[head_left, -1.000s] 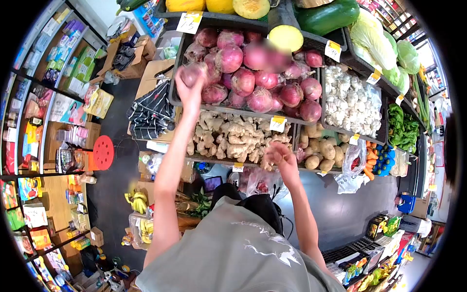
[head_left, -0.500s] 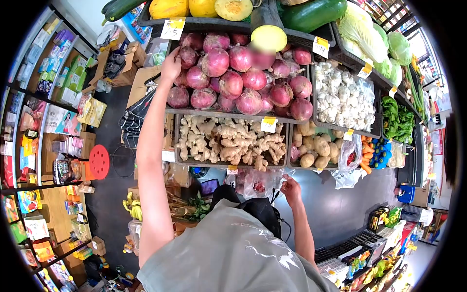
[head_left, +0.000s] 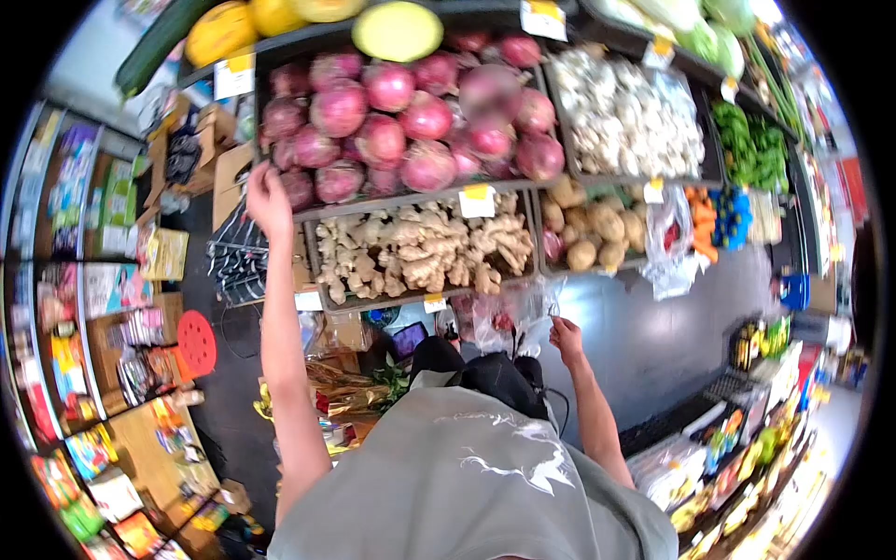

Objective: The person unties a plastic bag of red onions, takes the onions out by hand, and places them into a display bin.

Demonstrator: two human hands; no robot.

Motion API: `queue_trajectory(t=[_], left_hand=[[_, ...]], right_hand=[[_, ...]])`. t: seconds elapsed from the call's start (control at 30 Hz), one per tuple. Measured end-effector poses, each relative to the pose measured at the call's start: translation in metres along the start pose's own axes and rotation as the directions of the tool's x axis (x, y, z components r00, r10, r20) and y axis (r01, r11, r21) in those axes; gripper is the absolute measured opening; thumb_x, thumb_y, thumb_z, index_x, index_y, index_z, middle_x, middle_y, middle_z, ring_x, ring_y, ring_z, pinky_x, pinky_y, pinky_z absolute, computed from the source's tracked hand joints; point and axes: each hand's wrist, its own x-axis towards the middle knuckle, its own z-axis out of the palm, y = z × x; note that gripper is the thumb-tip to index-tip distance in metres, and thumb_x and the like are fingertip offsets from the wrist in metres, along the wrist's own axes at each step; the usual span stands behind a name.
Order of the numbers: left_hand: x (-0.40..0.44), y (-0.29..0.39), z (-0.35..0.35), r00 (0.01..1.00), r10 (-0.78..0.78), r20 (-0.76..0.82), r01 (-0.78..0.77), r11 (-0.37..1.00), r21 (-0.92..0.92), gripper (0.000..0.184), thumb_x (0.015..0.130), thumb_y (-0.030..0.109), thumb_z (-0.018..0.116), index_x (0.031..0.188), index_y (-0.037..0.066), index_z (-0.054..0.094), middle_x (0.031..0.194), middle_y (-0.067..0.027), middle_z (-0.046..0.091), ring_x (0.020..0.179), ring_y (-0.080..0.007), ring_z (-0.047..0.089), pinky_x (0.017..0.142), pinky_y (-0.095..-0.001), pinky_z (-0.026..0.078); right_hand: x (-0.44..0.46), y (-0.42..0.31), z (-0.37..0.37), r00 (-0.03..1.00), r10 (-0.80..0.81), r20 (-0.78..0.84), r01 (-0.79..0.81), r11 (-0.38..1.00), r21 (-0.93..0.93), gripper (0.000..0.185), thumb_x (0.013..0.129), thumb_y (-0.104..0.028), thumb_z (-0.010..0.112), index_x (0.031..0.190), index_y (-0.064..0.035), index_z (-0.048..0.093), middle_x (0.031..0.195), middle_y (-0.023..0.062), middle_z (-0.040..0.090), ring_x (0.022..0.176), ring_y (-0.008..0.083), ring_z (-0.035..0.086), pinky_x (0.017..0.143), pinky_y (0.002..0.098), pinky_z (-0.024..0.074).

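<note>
My left hand (head_left: 269, 201) is at the front left corner of a black crate of red onions (head_left: 427, 166), close beside the nearest onion. Blur hides whether its fingers touch that onion. Low on the right, my right hand (head_left: 567, 341) is closed, pinching the edge of a clear plastic bag (head_left: 495, 327). The bag hangs in front of the ginger crate, and something reddish shows inside it. Ginger roots (head_left: 420, 247) fill the crate below the onions.
Garlic (head_left: 625, 117) and potatoes (head_left: 597, 229) are in crates on the right, with carrots (head_left: 702, 219) and leafy greens beyond. A cut squash (head_left: 399, 31) overhangs the onions. White bags (head_left: 672, 261) hang by the potatoes. Shelves and a red stool (head_left: 196, 343) stand on the left.
My left hand has come down along the left side of the onion crate, away from the onion it was on. My right hand stays on the bag. The whole view has shifted.
</note>
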Motion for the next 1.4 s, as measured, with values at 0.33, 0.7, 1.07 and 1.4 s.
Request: queue_trajectory(t=[0.33, 0.7, 1.07, 1.4], left_hand=[[-0.308, 0.083, 0.043, 0.191, -0.192, 0.963, 0.28, 0.951, 0.135, 0.016, 0.086, 0.015, 0.058, 0.097, 0.005, 0.064, 0.079, -0.0107, 0.067, 0.068, -0.015, 0.062, 0.064, -0.0271, 0.048], [-0.5, 0.01, 0.111, -0.343, -0.436, 0.832, -0.21, 0.899, 0.385, 0.023, 0.084, 0.03, 0.056, 0.096, 0.01, 0.062, 0.09, -0.0133, 0.067, 0.088, -0.0342, 0.063, 0.076, -0.0433, 0.049], [-0.625, -0.081, 0.205, -0.276, -0.511, 0.814, 0.269, 0.772, 0.576, 0.019, 0.093, 0.015, 0.051, 0.106, 0.004, 0.058, 0.082, -0.0043, 0.066, 0.068, -0.0094, 0.061, 0.057, -0.022, 0.045], [-0.757, -0.121, 0.304, -0.356, 0.164, 0.92, -0.115, 0.969, -0.217, 0.027, 0.079, 0.014, 0.058, 0.103, 0.004, 0.06, 0.1, -0.0154, 0.063, 0.096, -0.0331, 0.059, 0.085, -0.0409, 0.046]], right_hand=[[0.02, 0.078, -0.01, 0.993, 0.117, 0.005, -0.115, 0.974, 0.195, 0.022, 0.09, -0.023, 0.059, 0.104, -0.0063, 0.06, 0.079, 0.0001, 0.059, 0.065, 0.0082, 0.054, 0.056, 0.0209, 0.0426], [0.082, 0.135, 0.021, 0.974, -0.212, 0.075, 0.195, 0.963, 0.188, 0.014, 0.086, -0.011, 0.06, 0.092, 0.0022, 0.06, 0.077, 0.0034, 0.063, 0.066, 0.0102, 0.057, 0.06, 0.0256, 0.0481], [0.22, 0.269, -0.019, 0.966, -0.081, 0.246, 0.206, 0.817, -0.538, 0.019, 0.081, -0.02, 0.057, 0.091, -0.0064, 0.065, 0.081, 0.0151, 0.068, 0.077, 0.0273, 0.067, 0.068, 0.0389, 0.0516], [0.267, 0.429, -0.037, 0.892, 0.212, 0.399, 0.234, 0.539, -0.809, 0.021, 0.076, -0.017, 0.059, 0.092, -0.0075, 0.069, 0.098, 0.0154, 0.067, 0.093, 0.03, 0.065, 0.079, 0.0419, 0.0525]])
